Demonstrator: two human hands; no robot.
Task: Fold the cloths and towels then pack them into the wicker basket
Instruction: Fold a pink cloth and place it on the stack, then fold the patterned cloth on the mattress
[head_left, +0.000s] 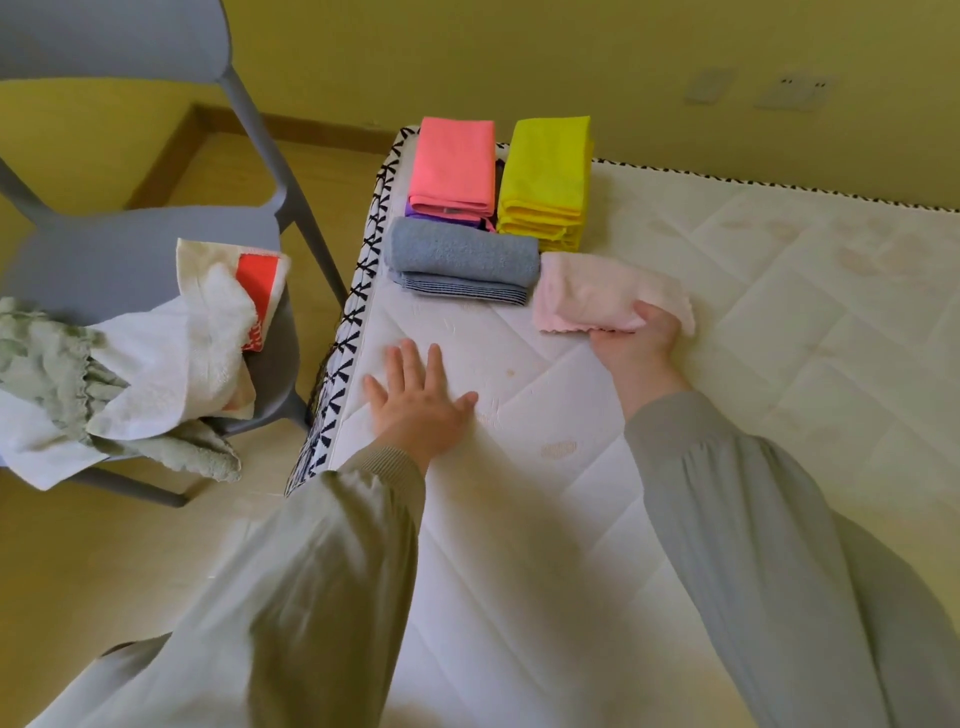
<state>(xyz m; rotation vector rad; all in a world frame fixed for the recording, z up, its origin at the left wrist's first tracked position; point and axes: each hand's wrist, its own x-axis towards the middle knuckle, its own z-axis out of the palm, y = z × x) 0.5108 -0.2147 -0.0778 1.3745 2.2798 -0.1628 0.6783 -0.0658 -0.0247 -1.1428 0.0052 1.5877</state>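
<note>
The right hand (635, 332) grasps the near edge of a folded pale pink towel (602, 293), which lies on the white quilted mattress (727, 338), just to the right of a folded grey towel (465, 255). The left hand (418, 397) is released, its fingers spread and the palm down on the bare mattress near the left edge; it holds nothing. Under the grey towel lies a folded striped cloth (467, 292), only its near border visible. Behind these two, in the far corner of the mattress, stands a stack with a coral pink cloth (453, 163) on top and a purple cloth (415, 210) showing under it, and beside it a stack of yellow cloths (548, 176); the two stacks are close together. To the left of the mattress stands a grey chair (156, 234), and on its seat lies an unfolded heap: a white towel (171, 358), a pale green cloth (47, 358) and a cloth with a red patch (257, 278). Both arms wear loose grey sleeves (753, 519).
</note>
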